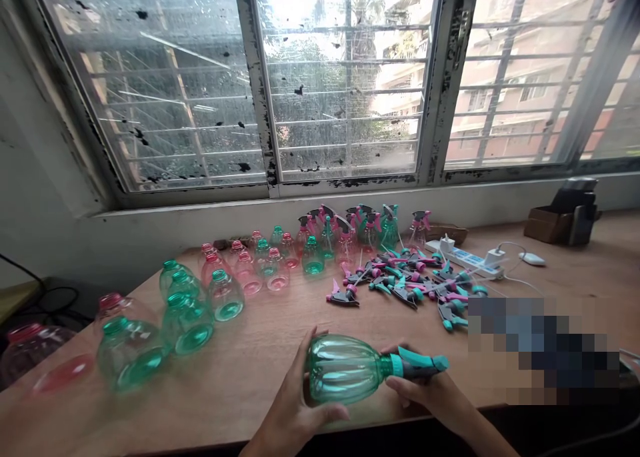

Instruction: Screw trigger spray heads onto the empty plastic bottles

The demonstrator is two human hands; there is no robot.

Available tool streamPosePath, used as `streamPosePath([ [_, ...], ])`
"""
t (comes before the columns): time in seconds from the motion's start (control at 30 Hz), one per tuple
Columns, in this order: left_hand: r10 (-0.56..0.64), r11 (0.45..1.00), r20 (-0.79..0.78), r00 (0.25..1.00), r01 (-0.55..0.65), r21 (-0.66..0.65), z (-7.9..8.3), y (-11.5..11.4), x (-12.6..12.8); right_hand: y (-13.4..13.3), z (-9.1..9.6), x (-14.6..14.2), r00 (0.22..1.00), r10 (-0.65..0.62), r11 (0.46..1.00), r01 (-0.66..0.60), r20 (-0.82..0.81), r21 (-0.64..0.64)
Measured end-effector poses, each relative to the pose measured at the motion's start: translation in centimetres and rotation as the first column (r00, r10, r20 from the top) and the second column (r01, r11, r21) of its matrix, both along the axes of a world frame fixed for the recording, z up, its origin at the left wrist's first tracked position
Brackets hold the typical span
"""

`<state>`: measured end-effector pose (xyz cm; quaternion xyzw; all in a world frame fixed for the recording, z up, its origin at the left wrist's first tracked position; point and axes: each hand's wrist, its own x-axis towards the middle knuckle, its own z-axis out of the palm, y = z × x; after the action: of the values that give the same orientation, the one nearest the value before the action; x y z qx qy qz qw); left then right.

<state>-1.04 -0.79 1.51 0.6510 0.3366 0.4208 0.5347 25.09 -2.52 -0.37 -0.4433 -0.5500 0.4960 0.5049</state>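
A green clear spray bottle (pixel 345 369) lies sideways in the air above the near edge of the table, its teal and grey spray head (pixel 417 364) pointing right. My left hand (pixel 305 397) is wrapped round the bottle's base end, thumb below and fingers behind. At the neck, my right hand (pixel 417 387) grips the spray head and collar; some of its fingers are hidden behind them. Beyond the hands lies a pile of loose spray heads (pixel 405 277) in pink, teal and grey.
Open-necked green bottles (pixel 187 320) and pink bottles (pixel 245 274) stand on the left of the wooden table (pixel 260 377). Bottles with spray heads (pixel 370 230) stand by the window wall. A power strip (pixel 465 260), a white mouse (pixel 533 259) and a brown box (pixel 550 224) are at right.
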Motion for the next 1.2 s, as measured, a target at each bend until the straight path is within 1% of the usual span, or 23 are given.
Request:
streamPosePath([
  [0.07,-0.015,1.000,0.033,0.999,0.016,-0.012,0.1,0.0,0.1,0.0,0.1,-0.1,1.000,-0.006,1.000,0.006,0.020,0.000],
  [0.17,-0.012,1.000,0.028,1.000,0.011,0.021,0.0,0.1,0.1,0.1,0.0,0.0,1.000,-0.008,1.000,0.008,0.028,-0.010],
  [0.27,0.002,0.998,-0.015,1.000,-0.001,0.059,-0.4,0.2,-0.2,0.2,-0.3,0.2,1.000,-0.001,1.000,0.001,0.014,-0.020],
  [0.4,0.025,0.999,-0.076,0.997,-0.021,0.049,-0.9,0.3,-0.4,0.3,-0.6,0.3,0.999,-0.015,1.000,0.016,0.029,-0.024],
  [0.47,0.020,0.999,-0.054,0.998,-0.019,0.028,-0.9,0.3,-0.4,0.3,-0.6,0.2,0.999,-0.018,0.999,0.019,0.035,-0.026],
  [0.57,-0.013,1.000,0.026,1.000,0.014,-0.028,-0.8,0.0,-0.2,0.2,-0.4,0.1,0.999,-0.012,1.000,0.013,0.033,-0.016],
  [0.67,0.001,0.995,0.112,0.994,0.010,-0.097,-0.5,-0.3,-0.1,0.1,-0.2,0.0,0.999,-0.012,1.000,0.013,0.049,-0.013],
  [0.73,0.001,0.993,0.127,0.992,0.014,-0.117,-0.5,-0.4,0.0,0.2,-0.3,0.0,0.999,-0.011,1.000,0.012,0.047,-0.009],
  [0.8,-0.023,0.995,0.112,0.993,0.034,-0.096,-0.5,-0.2,0.0,0.2,-0.4,0.2,1.000,-0.008,1.000,0.009,0.022,-0.009],
  [0.87,-0.032,0.998,0.087,0.996,0.036,-0.047,-0.7,0.1,-0.1,0.3,-0.6,0.3,1.000,-0.006,1.000,0.006,-0.020,-0.019],
  [1.0,0.002,1.000,0.065,0.998,-0.001,-0.011,-1.1,0.5,-0.2,0.3,-0.7,0.4,0.997,0.005,1.000,-0.007,-0.078,-0.030],
  [1.2,0.004,0.999,0.077,0.997,0.000,-0.047,-1.2,0.2,-0.2,0.2,-0.4,0.3,1.000,0.001,1.000,-0.001,-0.014,0.001],
])
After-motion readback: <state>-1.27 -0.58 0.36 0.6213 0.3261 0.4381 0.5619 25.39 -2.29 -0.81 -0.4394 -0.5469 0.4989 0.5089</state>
